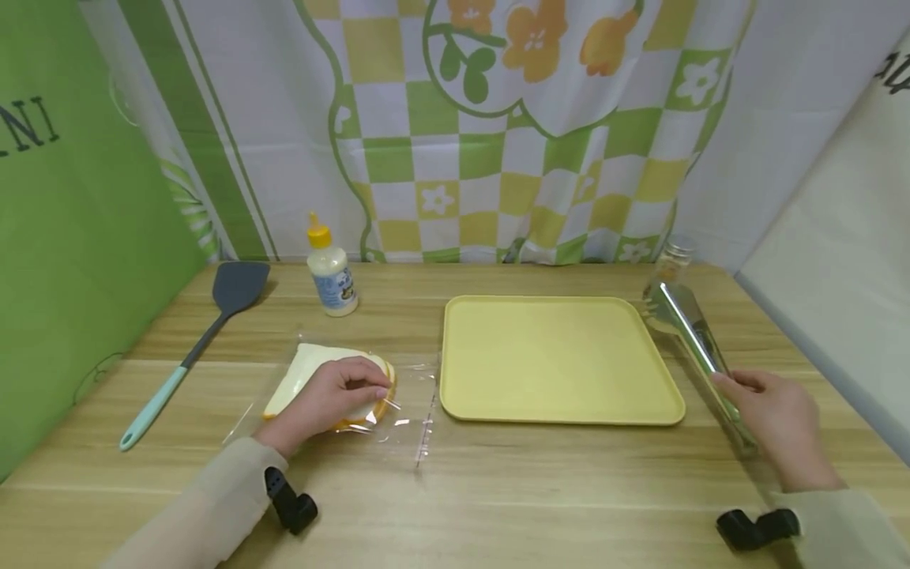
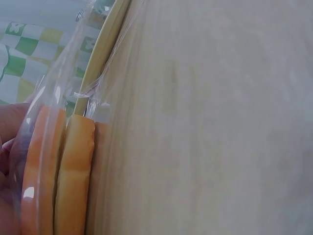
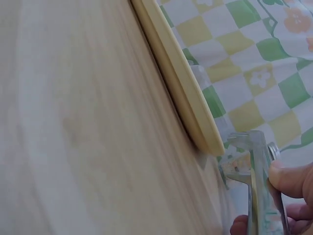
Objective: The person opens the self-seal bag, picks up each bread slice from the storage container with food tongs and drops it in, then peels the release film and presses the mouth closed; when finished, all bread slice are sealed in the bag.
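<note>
On the left of the table, sliced white bread [image 1: 306, 367] lies in a clear plastic bag [image 1: 405, 431]. My left hand [image 1: 330, 399] is over the bread, its thumb and fingertips pinching the bag's film near the crust. Orange-brown crusts of the bread [image 2: 73, 171] show through the film in the left wrist view. My right hand [image 1: 778, 423] grips shiny metal tongs [image 1: 700, 344] to the right of the yellow tray [image 1: 554, 363]. Thumb and fingers close around the tongs [image 3: 259, 191] in the right wrist view. Their far tips partly overlap a glass jar in the head view.
A turner [image 1: 242, 284] with a mint handle lies at the far left. Behind the bread stands a squeeze bottle [image 1: 334, 280] with a yellow cap. The glass jar [image 1: 678, 251] stands at the back right. A checkered curtain [image 1: 498, 174] hangs along the table's back edge.
</note>
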`<state>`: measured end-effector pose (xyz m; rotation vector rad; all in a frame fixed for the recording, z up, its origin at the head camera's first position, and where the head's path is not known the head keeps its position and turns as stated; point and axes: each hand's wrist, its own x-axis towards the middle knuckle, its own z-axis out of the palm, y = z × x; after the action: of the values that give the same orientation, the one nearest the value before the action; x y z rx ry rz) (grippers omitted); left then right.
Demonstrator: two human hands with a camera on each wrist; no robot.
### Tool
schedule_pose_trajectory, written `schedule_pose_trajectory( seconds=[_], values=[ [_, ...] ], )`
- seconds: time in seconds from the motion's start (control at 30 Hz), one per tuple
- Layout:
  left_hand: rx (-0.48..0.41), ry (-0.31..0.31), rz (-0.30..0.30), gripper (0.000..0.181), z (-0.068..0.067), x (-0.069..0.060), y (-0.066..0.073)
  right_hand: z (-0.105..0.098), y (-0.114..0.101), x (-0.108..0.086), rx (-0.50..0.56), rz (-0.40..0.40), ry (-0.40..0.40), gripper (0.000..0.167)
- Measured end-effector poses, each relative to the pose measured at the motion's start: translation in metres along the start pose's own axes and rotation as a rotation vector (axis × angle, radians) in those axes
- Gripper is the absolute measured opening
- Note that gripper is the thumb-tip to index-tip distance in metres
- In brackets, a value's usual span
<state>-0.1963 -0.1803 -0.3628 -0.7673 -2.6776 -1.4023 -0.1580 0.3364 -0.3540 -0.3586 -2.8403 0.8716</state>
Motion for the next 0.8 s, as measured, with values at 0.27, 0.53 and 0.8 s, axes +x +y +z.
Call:
schedule_pose_trajectory(
  seconds=[0.27, 0.53, 0.8],
  values=[
    [0.016, -0.009, -0.014, 0.008, 0.002, 0.002, 0.000, 0.007, 0.002, 0.001, 0.079, 0.150, 0.085, 0.066],
    [0.017, 0.000, -0.011, 0.008, 0.003, 0.000, -0.001, 0.014, -0.002, 0.004, 0.096, 0.178, 0.092, 0.067],
    [0.078, 0.074, -0.053, 0.013, -0.007, 0.002, 0.011, 0.012, -0.010, 0.004, 0.095, 0.177, 0.029, 0.077]
  ],
)
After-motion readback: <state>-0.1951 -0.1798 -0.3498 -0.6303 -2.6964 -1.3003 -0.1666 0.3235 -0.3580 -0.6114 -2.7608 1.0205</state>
